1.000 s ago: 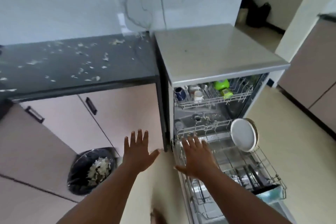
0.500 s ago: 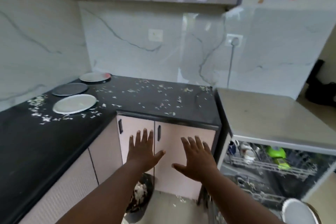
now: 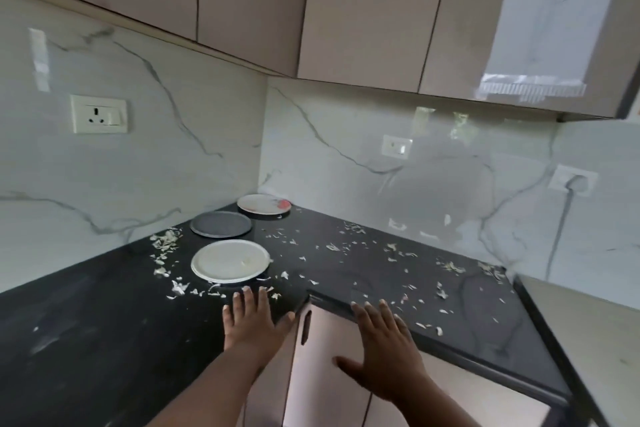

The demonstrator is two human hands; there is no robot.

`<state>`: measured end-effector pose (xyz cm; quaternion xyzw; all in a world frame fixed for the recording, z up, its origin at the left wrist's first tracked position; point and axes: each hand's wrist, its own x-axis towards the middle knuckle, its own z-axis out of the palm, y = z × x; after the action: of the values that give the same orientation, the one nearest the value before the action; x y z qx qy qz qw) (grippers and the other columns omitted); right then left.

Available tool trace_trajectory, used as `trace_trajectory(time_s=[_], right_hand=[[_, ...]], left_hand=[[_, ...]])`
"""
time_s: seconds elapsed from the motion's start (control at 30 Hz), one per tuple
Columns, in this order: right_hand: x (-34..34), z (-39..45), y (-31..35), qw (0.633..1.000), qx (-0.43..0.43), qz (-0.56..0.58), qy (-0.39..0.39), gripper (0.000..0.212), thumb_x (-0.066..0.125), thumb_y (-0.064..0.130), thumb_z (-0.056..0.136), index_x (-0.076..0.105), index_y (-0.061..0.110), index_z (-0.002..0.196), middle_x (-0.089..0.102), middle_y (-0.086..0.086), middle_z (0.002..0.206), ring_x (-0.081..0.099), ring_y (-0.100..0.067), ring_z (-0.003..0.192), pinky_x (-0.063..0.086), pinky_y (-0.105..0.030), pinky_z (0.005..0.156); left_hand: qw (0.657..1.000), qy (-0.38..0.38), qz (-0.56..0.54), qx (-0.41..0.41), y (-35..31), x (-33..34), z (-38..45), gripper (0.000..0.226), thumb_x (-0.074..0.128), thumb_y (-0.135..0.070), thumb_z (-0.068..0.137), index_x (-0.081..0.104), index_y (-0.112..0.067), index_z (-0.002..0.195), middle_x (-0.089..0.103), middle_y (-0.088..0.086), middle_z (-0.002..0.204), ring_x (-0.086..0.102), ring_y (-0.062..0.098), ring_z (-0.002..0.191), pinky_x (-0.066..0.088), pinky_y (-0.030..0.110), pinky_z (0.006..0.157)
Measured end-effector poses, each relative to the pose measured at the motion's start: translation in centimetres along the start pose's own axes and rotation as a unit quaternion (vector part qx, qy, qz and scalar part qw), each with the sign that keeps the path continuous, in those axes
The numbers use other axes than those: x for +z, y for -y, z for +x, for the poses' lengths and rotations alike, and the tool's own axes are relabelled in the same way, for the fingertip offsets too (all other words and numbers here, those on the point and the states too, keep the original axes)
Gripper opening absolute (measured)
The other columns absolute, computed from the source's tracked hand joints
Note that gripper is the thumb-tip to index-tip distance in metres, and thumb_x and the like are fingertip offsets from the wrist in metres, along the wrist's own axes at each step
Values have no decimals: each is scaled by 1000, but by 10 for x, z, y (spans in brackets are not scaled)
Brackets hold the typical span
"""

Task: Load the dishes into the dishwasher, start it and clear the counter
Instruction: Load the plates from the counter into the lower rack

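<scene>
Three plates lie in the corner of the black counter [image 3: 86,322]: a white plate [image 3: 230,261] nearest me, a grey plate [image 3: 220,224] behind it, and a white plate with red smears [image 3: 264,204] at the back. My left hand [image 3: 251,317] is spread flat and empty just short of the white plate. My right hand [image 3: 384,354] is also spread and empty, over the counter's inner edge. The dishwasher's pale top [image 3: 588,340] shows at the right edge; its racks are out of view.
White food scraps [image 3: 346,248] are scattered over the counter, thickest around the plates and along the back wall. Pink cabinet doors [image 3: 332,374] stand below the counter, upper cabinets [image 3: 363,10] overhead. Wall sockets [image 3: 98,114] sit on the marble backsplash.
My view has swung up and left from the open dishwasher to the counter corner. Both empty hands have travelled with it and now reach towards the plates.
</scene>
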<state>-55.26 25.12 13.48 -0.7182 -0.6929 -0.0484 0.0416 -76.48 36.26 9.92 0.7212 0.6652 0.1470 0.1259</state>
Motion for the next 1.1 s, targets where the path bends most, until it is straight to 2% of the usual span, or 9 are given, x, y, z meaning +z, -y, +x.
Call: trace_trajectory(time_s=[0.23,0.5,0.63,0.7,0.8,0.9,1.0,1.07,1.1], right_hand=[[24,78,36,997,-32,14,64,95,40,74,85,-3,26,155,0,0,164,-13,-25,149,-4,-43,120],[61,202,20,989,-81,79,93,83,46,66,87,18,24,152,28,-2,157,11,-25,149,15,-44,118],[73,270,13,984,-103,87,113,56,50,57,88,43,25,134,51,0,135,43,-23,128,36,-39,104],[80,302,11,980,-110,100,134,45,50,53,87,51,25,123,56,0,126,47,-23,120,38,-36,97],[85,338,20,970,-127,96,182,38,48,48,85,56,23,113,61,-1,117,53,-24,112,41,-34,85],[88,363,37,959,-139,111,219,34,51,48,83,57,22,104,62,3,103,58,-23,100,41,-31,76],[90,381,59,946,-125,171,245,20,52,42,83,53,22,83,58,9,81,57,-13,77,40,-26,62],[93,391,75,935,-107,209,267,15,49,33,84,54,21,76,61,7,79,62,-16,80,42,-25,60],[97,395,82,928,-94,226,281,14,48,29,85,59,20,82,65,3,85,65,-19,87,46,-27,64]], left_hand=[[993,5,-61,-97,52,-3,69,86,29,-71,91,3,-20,156,-2,8,164,2,27,150,6,44,120],[976,-4,-91,-197,58,24,136,86,35,-69,91,5,-22,155,2,7,163,14,29,148,20,44,115],[957,-44,-107,-266,66,11,164,82,45,-63,91,14,-20,154,16,7,160,26,32,143,27,46,111],[936,-86,-162,-301,67,5,177,76,53,-54,91,23,-18,151,28,11,154,34,33,138,33,46,108],[906,-121,-219,-341,72,1,183,77,58,-43,92,20,-15,152,26,14,156,33,33,139,35,46,108],[899,-125,-222,-357,82,1,187,78,60,-38,91,19,-16,153,27,12,156,33,29,140,35,43,108],[897,-138,-212,-362,96,-7,202,75,61,-34,91,22,-16,153,32,12,154,35,29,139,35,43,109],[897,-141,-217,-359,106,-12,217,73,62,-31,91,25,-14,151,36,13,152,37,29,138,35,42,109],[896,-138,-226,-356,110,-14,226,71,63,-29,91,28,-13,151,38,14,151,39,29,137,36,41,108]])
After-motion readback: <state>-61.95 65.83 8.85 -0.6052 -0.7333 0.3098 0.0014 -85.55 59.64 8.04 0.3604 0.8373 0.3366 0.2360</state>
